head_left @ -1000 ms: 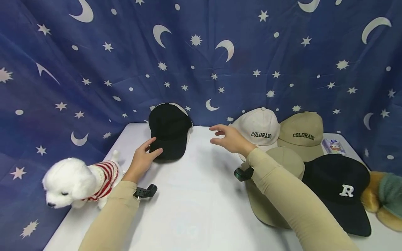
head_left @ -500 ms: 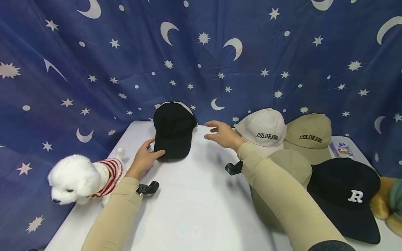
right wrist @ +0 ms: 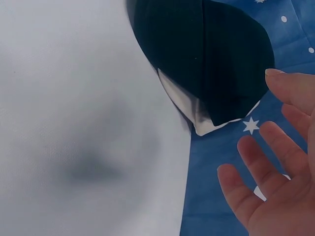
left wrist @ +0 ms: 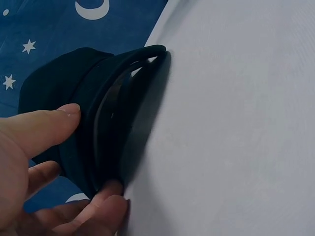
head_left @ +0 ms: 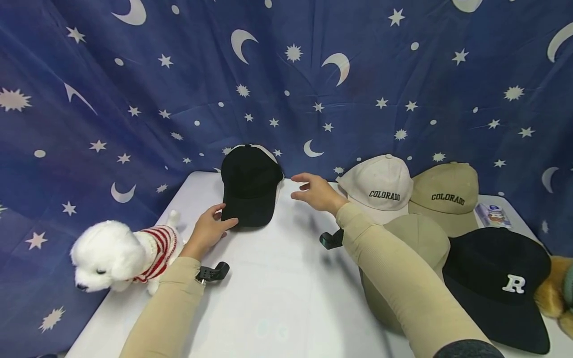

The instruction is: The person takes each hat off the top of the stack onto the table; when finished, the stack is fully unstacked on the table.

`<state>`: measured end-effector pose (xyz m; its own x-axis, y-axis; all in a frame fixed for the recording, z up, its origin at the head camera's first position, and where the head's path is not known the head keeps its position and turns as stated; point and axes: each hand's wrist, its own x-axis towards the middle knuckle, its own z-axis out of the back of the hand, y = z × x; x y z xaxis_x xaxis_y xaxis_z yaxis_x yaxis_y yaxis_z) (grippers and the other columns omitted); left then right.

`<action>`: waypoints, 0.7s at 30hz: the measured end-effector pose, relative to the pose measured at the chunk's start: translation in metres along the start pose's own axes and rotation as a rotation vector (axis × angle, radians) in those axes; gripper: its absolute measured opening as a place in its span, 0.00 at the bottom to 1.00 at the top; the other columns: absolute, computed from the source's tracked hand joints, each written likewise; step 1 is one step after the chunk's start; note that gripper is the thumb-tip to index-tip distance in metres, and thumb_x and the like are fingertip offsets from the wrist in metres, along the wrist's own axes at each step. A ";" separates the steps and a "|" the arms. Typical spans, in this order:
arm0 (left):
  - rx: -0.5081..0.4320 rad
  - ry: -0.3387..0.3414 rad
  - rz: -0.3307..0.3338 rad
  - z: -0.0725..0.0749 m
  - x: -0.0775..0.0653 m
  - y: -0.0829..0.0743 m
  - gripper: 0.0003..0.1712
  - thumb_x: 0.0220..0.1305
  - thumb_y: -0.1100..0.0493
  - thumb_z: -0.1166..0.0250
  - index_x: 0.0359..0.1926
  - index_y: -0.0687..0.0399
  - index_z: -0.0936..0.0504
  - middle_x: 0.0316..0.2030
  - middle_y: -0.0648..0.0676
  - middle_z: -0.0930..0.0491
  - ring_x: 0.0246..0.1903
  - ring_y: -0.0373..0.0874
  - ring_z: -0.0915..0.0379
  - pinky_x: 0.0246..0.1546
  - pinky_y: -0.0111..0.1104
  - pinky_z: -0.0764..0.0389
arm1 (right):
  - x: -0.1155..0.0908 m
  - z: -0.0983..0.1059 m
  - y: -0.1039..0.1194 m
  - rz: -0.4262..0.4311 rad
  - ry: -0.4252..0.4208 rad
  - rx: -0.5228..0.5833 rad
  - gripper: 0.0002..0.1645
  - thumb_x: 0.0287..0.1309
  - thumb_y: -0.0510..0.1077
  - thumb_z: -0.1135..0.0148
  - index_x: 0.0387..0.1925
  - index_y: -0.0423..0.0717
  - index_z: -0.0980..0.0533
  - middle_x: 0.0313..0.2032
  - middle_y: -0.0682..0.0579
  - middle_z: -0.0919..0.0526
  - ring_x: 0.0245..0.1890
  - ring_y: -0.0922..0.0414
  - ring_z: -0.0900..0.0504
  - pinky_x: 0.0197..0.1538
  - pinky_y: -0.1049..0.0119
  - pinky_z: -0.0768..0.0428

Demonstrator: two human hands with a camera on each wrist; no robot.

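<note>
A black baseball cap point(head_left: 250, 174) is stacked over a white cap point(right wrist: 199, 120), whose edge peeks out from under it, at the table's back left by the curtain. My left hand point(head_left: 208, 228) grips the left side of the black cap's brim. In the left wrist view the thumb point(left wrist: 42, 130) lies on top of the brim point(left wrist: 81, 137) and other fingers curl at its lower edge. My right hand point(head_left: 318, 193) hovers to the right of the stack, fingers spread and loosely bent, holding nothing. Its fingers point(right wrist: 256, 160) are apart from the black cap in the right wrist view.
At right stand a white COLORADO cap point(head_left: 385, 181), a tan COLORADO cap point(head_left: 447, 191), a plain beige cap point(head_left: 416, 238) and a black R cap point(head_left: 497, 278). A plush dog point(head_left: 109, 256) sits left, a small purple packet point(head_left: 494, 215) back right, a brown plush point(head_left: 552, 293) at the right edge.
My right hand has moved left, away from the white COLORADO cap and closer to the black cap. The left hand stays at the brim. The head view has shifted slightly.
</note>
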<state>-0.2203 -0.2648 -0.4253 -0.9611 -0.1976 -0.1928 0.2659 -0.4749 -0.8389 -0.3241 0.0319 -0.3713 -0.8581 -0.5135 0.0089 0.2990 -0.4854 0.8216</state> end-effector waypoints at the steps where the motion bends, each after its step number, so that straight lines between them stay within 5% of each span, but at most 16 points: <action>1: -0.004 -0.007 0.000 -0.001 0.000 0.001 0.43 0.66 0.53 0.32 0.76 0.57 0.41 0.70 0.71 0.40 0.41 0.54 0.18 0.42 0.35 0.18 | 0.000 -0.001 0.000 -0.006 0.001 0.000 0.32 0.62 0.40 0.33 0.67 0.41 0.29 0.66 0.44 0.28 0.62 0.44 0.26 0.59 0.55 0.24; 9: -0.039 -0.044 0.006 -0.006 0.005 0.005 0.40 0.70 0.52 0.36 0.76 0.59 0.41 0.74 0.70 0.48 0.49 0.59 0.23 0.46 0.39 0.20 | 0.011 -0.007 -0.004 -0.005 0.016 -0.008 0.32 0.63 0.41 0.34 0.67 0.40 0.30 0.66 0.42 0.28 0.62 0.43 0.26 0.59 0.55 0.25; 16: -0.135 -0.003 0.022 -0.004 0.006 0.007 0.47 0.68 0.53 0.33 0.79 0.55 0.48 0.74 0.68 0.48 0.65 0.58 0.39 0.52 0.41 0.23 | 0.021 -0.006 0.000 -0.004 0.012 -0.044 0.34 0.61 0.42 0.32 0.67 0.42 0.29 0.66 0.46 0.28 0.62 0.46 0.26 0.58 0.53 0.24; 21: -0.174 0.038 0.017 -0.003 0.004 0.009 0.48 0.66 0.54 0.31 0.79 0.51 0.48 0.73 0.68 0.44 0.57 0.56 0.33 0.46 0.38 0.25 | 0.026 -0.008 -0.001 -0.003 0.023 -0.016 0.34 0.60 0.42 0.32 0.67 0.41 0.30 0.66 0.45 0.28 0.63 0.46 0.27 0.60 0.53 0.25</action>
<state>-0.2222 -0.2676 -0.4351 -0.9595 -0.1704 -0.2241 0.2686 -0.3153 -0.9102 -0.3434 0.0129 -0.3765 -0.8493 -0.5278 -0.0071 0.3027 -0.4980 0.8127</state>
